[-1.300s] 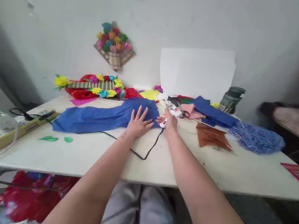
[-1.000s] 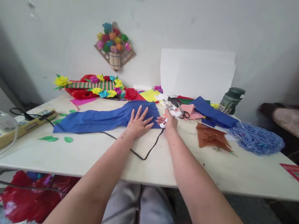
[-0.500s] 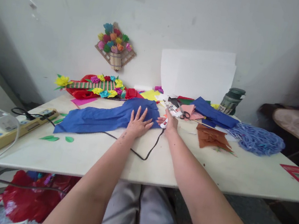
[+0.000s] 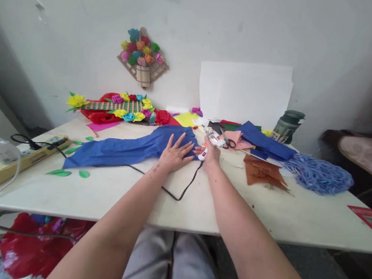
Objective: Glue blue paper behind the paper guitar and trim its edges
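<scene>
My left hand [image 4: 173, 152] lies flat with fingers spread on the right end of a long blue crepe paper sheet [image 4: 123, 150], which stretches left across the white table [image 4: 119, 195]. My right hand [image 4: 209, 152] grips a white glue gun [image 4: 211, 139] at the paper's right edge, nozzle pointing away from me. Its black cord [image 4: 177, 190] loops back toward me over the table.
Scissors [image 4: 228, 142], blue and pink paper pieces [image 4: 264, 143], brown paper [image 4: 262, 170] and a blue shredded heap [image 4: 319, 173] lie to the right. A dark jar [image 4: 286, 124] and white card [image 4: 244, 92] stand behind. A paper-flower piece [image 4: 116, 106] and a power strip [image 4: 7, 162] sit left.
The blue paper's left end has slid slightly and narrowed under my left hand. Both hands stay almost in place.
</scene>
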`<state>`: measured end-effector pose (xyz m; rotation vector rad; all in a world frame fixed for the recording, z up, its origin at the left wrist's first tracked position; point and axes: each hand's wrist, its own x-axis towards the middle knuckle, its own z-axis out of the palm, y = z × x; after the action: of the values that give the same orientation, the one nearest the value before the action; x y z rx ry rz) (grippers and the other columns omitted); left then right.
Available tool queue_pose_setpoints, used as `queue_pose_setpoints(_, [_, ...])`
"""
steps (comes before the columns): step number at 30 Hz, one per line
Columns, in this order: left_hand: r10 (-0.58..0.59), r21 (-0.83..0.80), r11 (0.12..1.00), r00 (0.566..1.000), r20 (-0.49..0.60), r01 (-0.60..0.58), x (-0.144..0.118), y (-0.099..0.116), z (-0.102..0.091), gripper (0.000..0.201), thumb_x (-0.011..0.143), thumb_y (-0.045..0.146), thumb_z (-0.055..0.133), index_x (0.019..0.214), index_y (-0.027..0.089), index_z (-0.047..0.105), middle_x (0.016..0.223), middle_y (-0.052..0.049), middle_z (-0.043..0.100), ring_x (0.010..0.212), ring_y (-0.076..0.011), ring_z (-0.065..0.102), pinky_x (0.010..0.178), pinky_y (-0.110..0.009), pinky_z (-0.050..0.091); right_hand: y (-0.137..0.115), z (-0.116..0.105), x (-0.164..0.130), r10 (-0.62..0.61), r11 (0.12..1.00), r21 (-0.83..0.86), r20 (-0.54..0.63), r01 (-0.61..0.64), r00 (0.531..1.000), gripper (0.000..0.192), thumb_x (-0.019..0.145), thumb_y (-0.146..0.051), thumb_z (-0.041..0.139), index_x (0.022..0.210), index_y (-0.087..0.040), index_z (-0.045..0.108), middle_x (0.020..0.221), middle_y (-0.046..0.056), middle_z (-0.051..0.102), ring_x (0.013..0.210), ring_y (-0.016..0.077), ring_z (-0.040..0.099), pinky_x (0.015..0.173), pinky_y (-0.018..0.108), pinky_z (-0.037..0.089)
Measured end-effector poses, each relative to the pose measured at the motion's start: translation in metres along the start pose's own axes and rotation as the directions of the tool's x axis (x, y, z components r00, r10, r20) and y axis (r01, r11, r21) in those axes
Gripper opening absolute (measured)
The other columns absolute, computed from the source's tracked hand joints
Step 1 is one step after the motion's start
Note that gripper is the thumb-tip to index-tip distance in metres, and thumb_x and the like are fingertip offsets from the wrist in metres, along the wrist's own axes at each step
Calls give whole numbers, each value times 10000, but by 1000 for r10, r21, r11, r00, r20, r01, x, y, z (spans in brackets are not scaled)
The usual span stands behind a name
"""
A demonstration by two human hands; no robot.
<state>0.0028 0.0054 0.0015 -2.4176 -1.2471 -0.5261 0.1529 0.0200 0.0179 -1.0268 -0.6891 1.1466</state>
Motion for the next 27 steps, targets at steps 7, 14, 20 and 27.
queue_pose_setpoints(7, [-18, -27, 999, 998, 64, 20, 1, 2, 2, 562, 907, 513, 243, 1412, 276, 307, 1340, 30, 500, 1403, -181, 76, 1113, -515, -108, -2, 0, -2, 2, 1000, 7, 4, -2, 1000, 430, 780, -400, 603, 1021, -45, 574, 525, 44, 614, 391, 165, 583, 357, 232, 443])
queue_pose_setpoints(14, [-62, -34, 997, 992, 114, 67, 4, 5, 1, 571, 908, 507, 245, 1429, 273, 256, 1393, 14, 439, 1393, -173, 147, 1110, -508, -119, 0, -1, -1, -6, 1000, 9, 0, 6, 1000, 448, 770, -404, 613, 1035, -46, 567, 566, 48, 627, 400, 164, 588, 366, 243, 454])
queue_pose_setpoints(20, [-55, -39, 997, 990, 128, 60, 3, 6, -2, 545, 918, 466, 257, 1428, 273, 260, 1405, 12, 422, 1396, -179, 132, 1110, -518, -105, -1, -1, -1, 3, 1000, 11, -1, -3, 1000, 418, 776, -400, 610, 1008, -53, 575, 556, 43, 621, 403, 160, 590, 369, 235, 454])
queue_pose_setpoints(27, [-56, -38, 997, 990, 127, 61, 1, 6, 0, 517, 922, 449, 256, 1420, 313, 272, 1414, 23, 410, 1403, -184, 76, 1112, -537, -59, 3, -2, 2, -11, 1000, 28, 12, 11, 1000, 387, 783, -398, 605, 969, -59, 575, 561, 49, 625, 393, 167, 591, 359, 243, 454])
